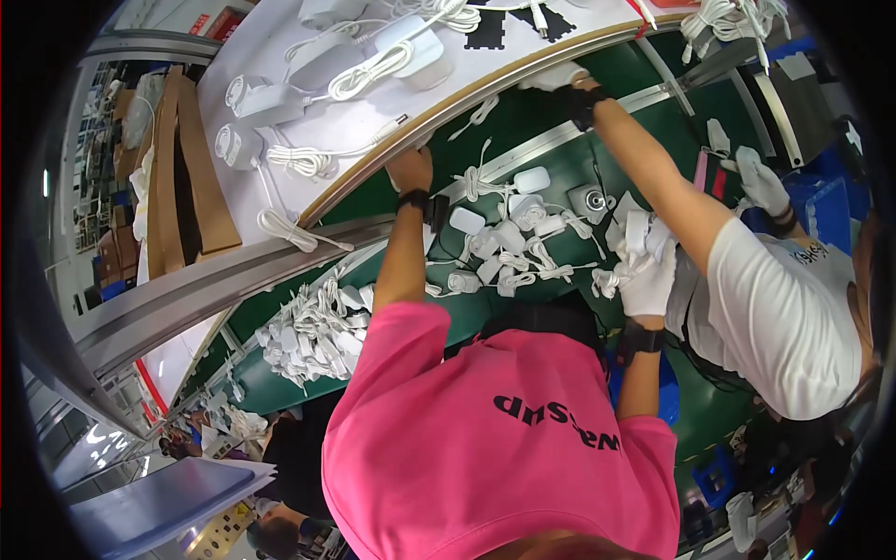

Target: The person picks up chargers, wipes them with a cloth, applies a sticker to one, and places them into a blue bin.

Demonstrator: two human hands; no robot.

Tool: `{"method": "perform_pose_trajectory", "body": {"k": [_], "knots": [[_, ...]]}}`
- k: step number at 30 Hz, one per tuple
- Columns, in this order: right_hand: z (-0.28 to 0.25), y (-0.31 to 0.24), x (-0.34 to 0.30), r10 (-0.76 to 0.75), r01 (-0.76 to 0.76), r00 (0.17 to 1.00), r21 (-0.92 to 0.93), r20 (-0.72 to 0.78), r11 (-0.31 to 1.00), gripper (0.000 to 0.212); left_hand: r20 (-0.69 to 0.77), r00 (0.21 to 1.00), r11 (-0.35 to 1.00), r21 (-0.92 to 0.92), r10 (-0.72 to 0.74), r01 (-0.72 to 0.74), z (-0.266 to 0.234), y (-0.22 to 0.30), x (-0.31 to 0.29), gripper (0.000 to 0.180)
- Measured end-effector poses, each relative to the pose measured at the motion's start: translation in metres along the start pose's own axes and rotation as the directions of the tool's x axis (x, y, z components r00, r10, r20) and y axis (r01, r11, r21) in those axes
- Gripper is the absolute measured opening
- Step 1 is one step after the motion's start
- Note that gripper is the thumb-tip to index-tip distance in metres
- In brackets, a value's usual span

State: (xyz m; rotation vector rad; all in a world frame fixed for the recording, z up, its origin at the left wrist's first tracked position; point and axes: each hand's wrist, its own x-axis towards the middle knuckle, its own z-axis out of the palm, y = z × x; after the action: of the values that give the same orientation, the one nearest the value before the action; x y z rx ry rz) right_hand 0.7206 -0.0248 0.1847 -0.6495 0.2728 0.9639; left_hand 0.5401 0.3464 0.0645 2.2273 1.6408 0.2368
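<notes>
My right hand (646,278), in a white glove with a black wristband, is closed round a white power adapter (637,229), at the right of the green work surface. White cable hangs beside that hand. My left hand (411,170) is raised at the wooden edge of the upper shelf, its fingers mostly hidden by that edge. Between my arms lies a loose group of white power adapters (509,238) with coiled cables. A larger heap of white adapters and cables (313,331) sits left of my left arm.
The white upper shelf (364,121) carries more adapters with bundled cables. A metal rail (233,285) crosses at left, near a cardboard box (191,177). A co-worker in a white shirt (775,308) stands close on my right, one gloved hand (555,77) reaching under the shelf, another gloved hand (761,182) farther right.
</notes>
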Motion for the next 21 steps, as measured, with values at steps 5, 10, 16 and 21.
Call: {"method": "perform_pose_trajectory", "body": {"k": [5, 10, 16, 21], "knots": [[-0.024, -0.009, 0.001, -0.095, 0.089, 0.995, 0.159, 0.029, 0.983, 0.053, -0.238, 0.848, 0.863, -0.064, 0.474, -0.501, -0.055, 0.054, -0.086, 0.051], [-0.044, -0.01, -0.003, -0.121, 0.117, 0.992, 0.105, 0.033, 0.988, 0.053, -0.222, 0.817, 0.767, -0.281, 0.533, -0.577, -0.128, 0.048, -0.167, 0.05], [-0.064, -0.019, 0.012, -0.138, 0.127, 0.99, -0.255, -0.027, 0.959, 0.049, -0.067, 0.91, 0.717, -0.593, 0.41, -0.366, -0.2, -0.009, -0.245, 0.058], [-0.067, -0.035, 0.079, -0.523, 0.393, 0.848, -0.761, 0.083, 0.516, 0.044, 0.109, 0.994, 0.707, -0.702, -0.005, 0.08, -0.216, -0.048, -0.272, 0.067]]}}
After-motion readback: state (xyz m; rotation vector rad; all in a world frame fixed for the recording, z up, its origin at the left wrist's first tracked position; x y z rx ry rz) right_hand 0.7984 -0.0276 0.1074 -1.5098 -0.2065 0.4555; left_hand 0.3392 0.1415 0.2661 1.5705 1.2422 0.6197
